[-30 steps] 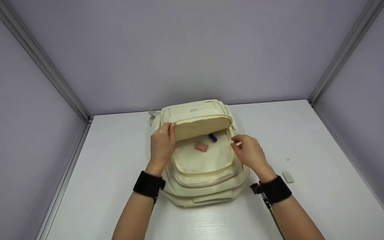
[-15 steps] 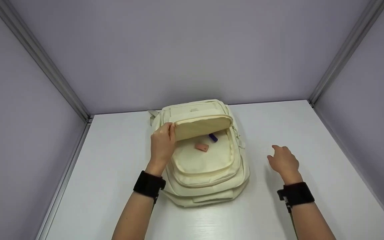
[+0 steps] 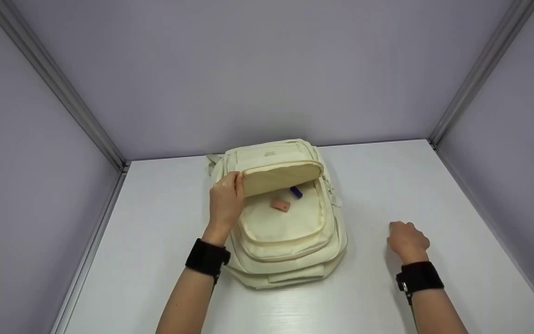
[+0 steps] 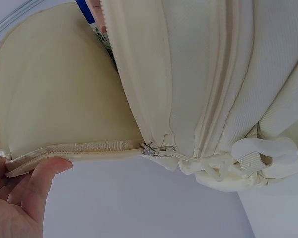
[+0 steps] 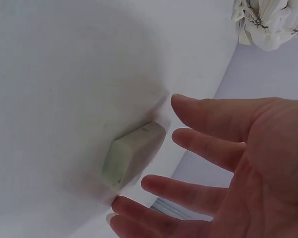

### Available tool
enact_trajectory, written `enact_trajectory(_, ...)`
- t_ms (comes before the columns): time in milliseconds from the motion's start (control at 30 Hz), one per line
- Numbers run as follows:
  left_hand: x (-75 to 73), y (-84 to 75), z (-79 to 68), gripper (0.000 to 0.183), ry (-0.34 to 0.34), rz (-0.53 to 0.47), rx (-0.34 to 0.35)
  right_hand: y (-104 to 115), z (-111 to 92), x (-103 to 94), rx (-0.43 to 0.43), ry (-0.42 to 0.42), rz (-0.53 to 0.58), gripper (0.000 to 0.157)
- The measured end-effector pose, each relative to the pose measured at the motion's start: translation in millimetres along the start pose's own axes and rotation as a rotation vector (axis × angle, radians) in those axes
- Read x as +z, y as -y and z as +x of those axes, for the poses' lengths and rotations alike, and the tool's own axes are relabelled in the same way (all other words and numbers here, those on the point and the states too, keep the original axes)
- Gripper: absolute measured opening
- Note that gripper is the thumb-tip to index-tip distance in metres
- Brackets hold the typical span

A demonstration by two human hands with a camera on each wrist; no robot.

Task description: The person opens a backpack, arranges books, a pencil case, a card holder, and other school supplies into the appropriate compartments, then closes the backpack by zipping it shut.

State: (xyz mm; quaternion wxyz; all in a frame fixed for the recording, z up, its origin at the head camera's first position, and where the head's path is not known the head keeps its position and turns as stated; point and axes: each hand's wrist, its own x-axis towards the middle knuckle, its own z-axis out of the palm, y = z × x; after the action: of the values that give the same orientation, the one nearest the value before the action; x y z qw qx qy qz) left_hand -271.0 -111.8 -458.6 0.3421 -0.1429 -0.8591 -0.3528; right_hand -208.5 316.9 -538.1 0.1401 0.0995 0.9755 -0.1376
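Note:
A cream backpack (image 3: 281, 266) lies on the white table, its front pocket unzipped. My left hand (image 3: 224, 199) pinches the edge of the pocket flap (image 3: 285, 175) between thumb and fingers and holds it raised. Inside the pocket lie a pink block (image 3: 280, 205) that looks like an eraser and a small dark blue piece (image 3: 296, 192). Over the table to the right is my right hand (image 3: 407, 239), fingers loosely spread around a pale worn eraser (image 5: 131, 153) with nothing gripped. From the head view that eraser is hidden under the hand.
Light purple panels with grey metal corner posts (image 3: 480, 74) enclose the table (image 3: 165, 208) at the back and sides. A metal zipper slider (image 4: 151, 149) sits at the base of the flap. A strap loop (image 3: 212, 160) sticks out at the backpack's upper left.
My right hand has left the backpack's right edge and moved right and toward me, down over the pale eraser. My left hand still holds the flap in the same place.

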Motion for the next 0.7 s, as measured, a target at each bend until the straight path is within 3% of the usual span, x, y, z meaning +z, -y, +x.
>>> enact_trajectory(400, 0.3, 1.0, -1.2, 0.021, 0.0, 0.004, 0.007, -1.3, 2.2, 3.4, 0.051, -0.031, 0.014, 0.023)
enact_trajectory(700, -0.3, 0.9, -1.4, 0.02, -0.002, -0.004, 0.003, -5.1, -1.0, 1.8, 0.102, 0.005, 0.034, 0.023)
